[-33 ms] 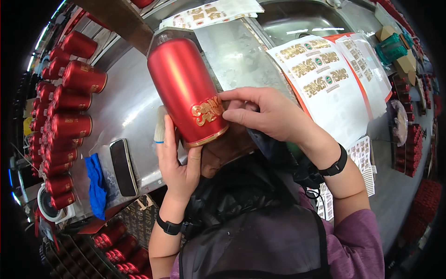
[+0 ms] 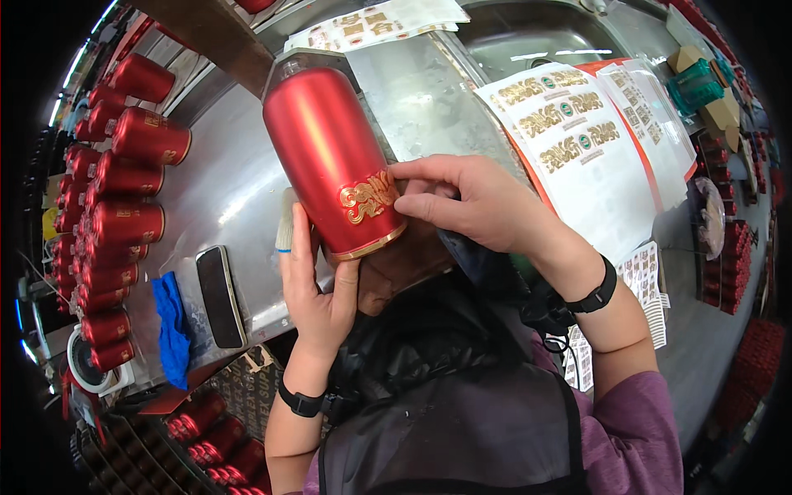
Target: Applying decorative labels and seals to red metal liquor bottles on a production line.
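Head view, your left hand gripping tall red metal can from below, right hand fingertips pinched on its gold label, above steel desk.

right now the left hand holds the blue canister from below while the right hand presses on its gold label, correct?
Not quite: the canister is red, not blue, as the head view shows. The left hand does hold it from below, and the right hand presses on its gold label.
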### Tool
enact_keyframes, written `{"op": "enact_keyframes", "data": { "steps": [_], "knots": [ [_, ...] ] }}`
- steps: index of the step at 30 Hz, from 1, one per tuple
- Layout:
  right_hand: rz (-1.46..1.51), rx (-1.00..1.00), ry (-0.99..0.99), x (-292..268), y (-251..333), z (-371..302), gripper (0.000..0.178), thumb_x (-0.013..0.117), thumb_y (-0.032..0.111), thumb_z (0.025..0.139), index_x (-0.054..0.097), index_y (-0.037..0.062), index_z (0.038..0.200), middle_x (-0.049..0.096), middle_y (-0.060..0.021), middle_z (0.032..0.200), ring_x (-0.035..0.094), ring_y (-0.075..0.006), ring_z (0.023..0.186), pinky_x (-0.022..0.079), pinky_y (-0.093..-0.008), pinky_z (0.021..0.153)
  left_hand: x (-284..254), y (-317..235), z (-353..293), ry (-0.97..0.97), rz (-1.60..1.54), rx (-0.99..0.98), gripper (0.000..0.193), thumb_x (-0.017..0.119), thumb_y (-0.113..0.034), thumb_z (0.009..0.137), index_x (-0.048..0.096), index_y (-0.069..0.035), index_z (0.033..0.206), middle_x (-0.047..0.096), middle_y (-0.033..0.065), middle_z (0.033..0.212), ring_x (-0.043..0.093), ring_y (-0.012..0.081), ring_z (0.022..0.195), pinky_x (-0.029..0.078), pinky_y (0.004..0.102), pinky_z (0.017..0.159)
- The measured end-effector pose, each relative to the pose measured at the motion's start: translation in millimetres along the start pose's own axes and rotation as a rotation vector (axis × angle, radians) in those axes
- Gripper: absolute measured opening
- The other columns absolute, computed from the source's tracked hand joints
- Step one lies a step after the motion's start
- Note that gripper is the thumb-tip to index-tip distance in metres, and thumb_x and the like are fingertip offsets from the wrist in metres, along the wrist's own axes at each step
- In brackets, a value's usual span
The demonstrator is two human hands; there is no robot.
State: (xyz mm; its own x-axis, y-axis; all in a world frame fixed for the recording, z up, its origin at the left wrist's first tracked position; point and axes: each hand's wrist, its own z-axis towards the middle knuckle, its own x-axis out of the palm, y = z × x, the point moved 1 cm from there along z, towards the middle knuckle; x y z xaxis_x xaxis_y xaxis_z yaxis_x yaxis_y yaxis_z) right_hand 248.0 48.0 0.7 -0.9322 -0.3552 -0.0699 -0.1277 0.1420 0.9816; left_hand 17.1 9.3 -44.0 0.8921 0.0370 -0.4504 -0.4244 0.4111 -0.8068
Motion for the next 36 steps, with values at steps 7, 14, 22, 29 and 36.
{"op": "enact_keyframes", "data": {
  "steps": [7,14,22,29,36],
  "knots": [
    [-0.221,-0.069,-0.023,1,3,-2,0.036,0.069,0.018,0.092,0.065,-0.0024,0.122,0.061,-0.002,0.084,0.053,-0.0087,0.074,0.045,-0.0249,0.068,7,-18,15,0.064,-0.426,-0.195,0.087,0.065,0.001,0.087,0.012,0.002,0.156,0.031,0.0185,0.153,0.035,0.0273,0.142,0.03,0.0394,0.116],
    [-0.228,-0.097,-0.032,2,5,-2,0.038,0.07,0.02,0.092,0.065,-0.0026,0.122,0.061,-0.0029,0.084,0.053,-0.0094,0.072,0.044,-0.0257,0.065,13,-32,18,0.024,-0.477,-0.333,0.087,0.064,0.003,0.087,0.01,0.001,0.156,0.032,0.0162,0.153,0.036,0.024,0.14,0.03,0.0373,0.115],
    [-0.211,-0.159,-0.094,3,1,-1,0.029,0.066,0.028,0.089,0.071,0.0003,0.098,0.066,-0.0135,0.073,0.062,-0.0282,0.065,0.048,-0.0366,0.064,15,-32,18,-0.006,-0.454,-0.323,0.083,0.064,-0.001,0.09,0.014,0.002,0.155,0.032,0.0159,0.154,0.036,0.023,0.14,0.029,0.0366,0.115],
    [-0.234,-0.179,-0.094,3,0,-1,0.03,0.066,0.028,0.089,0.072,0.0005,0.098,0.067,-0.0148,0.073,0.063,-0.0292,0.066,0.048,-0.0371,0.063,14,-33,18,-0.014,-0.517,-0.362,0.083,0.064,0.001,0.089,0.014,0.001,0.156,0.033,0.0151,0.153,0.036,0.0225,0.14,0.029,0.0364,0.115],
    [-0.228,-0.177,-0.098,4,-1,0,0.03,0.066,0.029,0.088,0.072,0.0009,0.097,0.066,-0.0151,0.072,0.062,-0.0302,0.065,0.048,-0.0376,0.063,16,-34,19,-0.04,-0.482,-0.377,0.083,0.066,0.0,0.09,0.016,0.001,0.155,0.034,0.0145,0.152,0.04,0.0216,0.136,0.033,0.0357,0.113]
  ]
}}
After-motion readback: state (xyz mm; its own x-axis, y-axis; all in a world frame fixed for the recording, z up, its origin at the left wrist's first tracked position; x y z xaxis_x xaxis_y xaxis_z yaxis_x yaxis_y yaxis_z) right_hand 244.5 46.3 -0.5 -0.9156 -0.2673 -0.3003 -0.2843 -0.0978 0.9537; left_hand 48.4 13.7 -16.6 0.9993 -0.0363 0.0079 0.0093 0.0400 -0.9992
